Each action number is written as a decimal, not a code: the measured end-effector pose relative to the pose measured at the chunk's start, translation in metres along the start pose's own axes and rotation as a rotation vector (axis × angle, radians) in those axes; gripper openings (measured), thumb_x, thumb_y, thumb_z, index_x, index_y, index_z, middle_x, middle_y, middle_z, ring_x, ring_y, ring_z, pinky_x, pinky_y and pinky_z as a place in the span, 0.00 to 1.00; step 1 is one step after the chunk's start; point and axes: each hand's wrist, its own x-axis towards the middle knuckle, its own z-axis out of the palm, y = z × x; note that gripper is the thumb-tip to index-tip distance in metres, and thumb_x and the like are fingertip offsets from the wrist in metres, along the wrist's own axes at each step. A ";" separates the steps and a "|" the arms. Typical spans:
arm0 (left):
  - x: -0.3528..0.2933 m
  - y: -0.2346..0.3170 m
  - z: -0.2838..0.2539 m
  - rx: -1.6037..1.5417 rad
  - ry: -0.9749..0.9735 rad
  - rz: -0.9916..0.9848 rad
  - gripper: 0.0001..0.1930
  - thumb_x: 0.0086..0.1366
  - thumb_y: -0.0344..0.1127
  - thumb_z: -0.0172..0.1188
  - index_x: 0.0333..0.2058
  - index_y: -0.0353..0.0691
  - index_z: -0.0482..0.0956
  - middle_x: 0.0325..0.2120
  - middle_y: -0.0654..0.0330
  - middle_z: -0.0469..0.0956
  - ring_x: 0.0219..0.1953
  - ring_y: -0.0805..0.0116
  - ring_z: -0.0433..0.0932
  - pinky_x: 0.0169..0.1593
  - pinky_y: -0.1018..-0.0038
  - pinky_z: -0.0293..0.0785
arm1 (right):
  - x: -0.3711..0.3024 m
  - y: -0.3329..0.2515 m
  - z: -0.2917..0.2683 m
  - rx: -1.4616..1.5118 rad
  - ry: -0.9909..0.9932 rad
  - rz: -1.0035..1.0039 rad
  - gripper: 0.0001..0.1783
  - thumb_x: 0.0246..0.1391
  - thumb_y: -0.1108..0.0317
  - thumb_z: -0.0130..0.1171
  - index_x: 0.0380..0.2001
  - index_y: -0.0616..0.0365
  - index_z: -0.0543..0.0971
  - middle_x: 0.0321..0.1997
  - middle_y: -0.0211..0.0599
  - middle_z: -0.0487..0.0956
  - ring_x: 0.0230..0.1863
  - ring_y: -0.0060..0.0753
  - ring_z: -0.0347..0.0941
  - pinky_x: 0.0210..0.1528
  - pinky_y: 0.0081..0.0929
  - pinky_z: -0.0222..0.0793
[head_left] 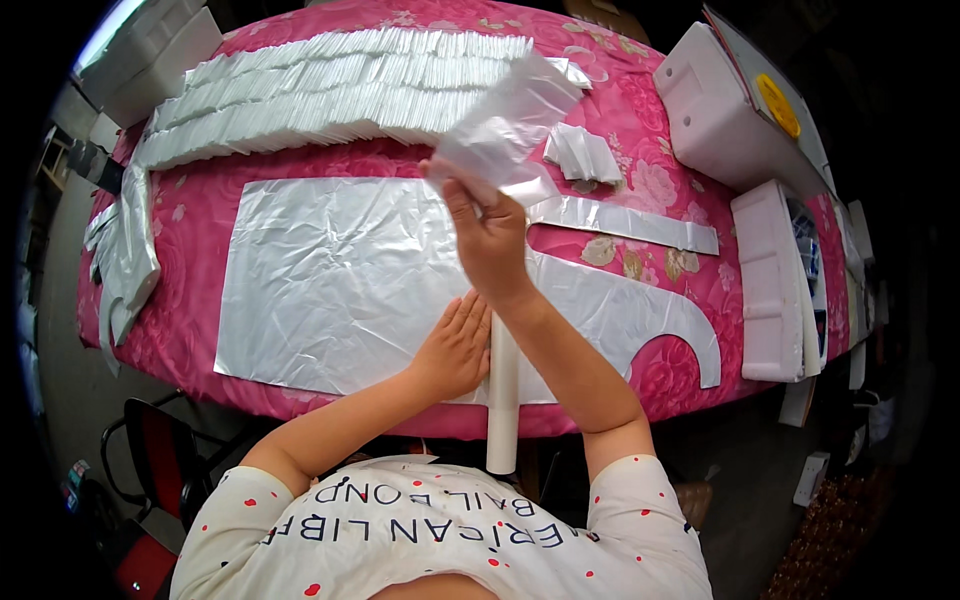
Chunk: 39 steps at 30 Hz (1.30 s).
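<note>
- The worktop (640,120) is covered by a pink floral cloth and fills most of the view.
- A large flat sheet of clear plastic film (330,280) lies spread across the middle of the worktop, with a curved notch cut into its right end.
- Long overlapping rows of folded plastic pieces (320,85) run along the far side of the worktop.
- White foam blocks (770,280) sit at the right edge, well apart from the hands.
- A narrow plastic strip (625,222) lies just beyond the large sheet, to the right.
- A white roll (503,400) rests at the near edge, sticking out over it.
- The right hand (488,235) is raised above the sheet, fingers pinched closed on a crumpled plastic bag (515,120) held up in the air.
- The left hand (455,350) lies open and flat, palm down, seemingly pressing the film just beside the roll.
- A small stack of folded pieces (583,152) sits near the lifted bag.
</note>
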 end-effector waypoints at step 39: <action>-0.149 -0.130 -0.086 -0.531 0.467 -0.756 0.14 0.49 0.31 0.66 0.34 0.36 0.74 0.22 0.63 0.73 0.27 0.71 0.73 0.32 0.74 0.69 | -0.110 0.020 0.044 -0.765 -0.769 0.063 0.18 0.45 0.67 0.60 0.41 0.63 0.76 0.40 0.45 0.76 0.41 0.45 0.72 0.44 0.35 0.69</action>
